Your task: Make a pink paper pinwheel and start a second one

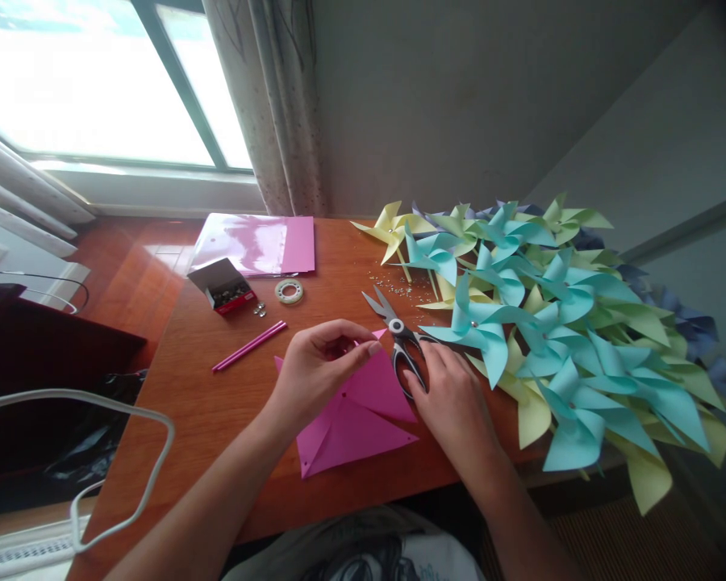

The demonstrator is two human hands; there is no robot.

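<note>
A square of pink paper (354, 452), cut in from its corners and with small holes in it, lies flat on the table in front of me. Over its upper part is my left hand (320, 363), thumb and forefinger closed together; what is between them, if anything, is too small or hidden to make out. My right hand (451, 395) is at the handles of a pair of scissors (398, 329), its fingers curled round the black and grey loops. The scissor blades are apart and point away to the upper left, beside the paper.
Blue and yellow paper pinwheels (572, 403) crowd the right side. Left of the paper lie pink sticks (249, 347), a tape roll (289, 291), an opened small box (225, 289) with metal bits, and a plastic sleeve (242, 246) of pink paper. Scraps (399, 286) litter the table (218, 420).
</note>
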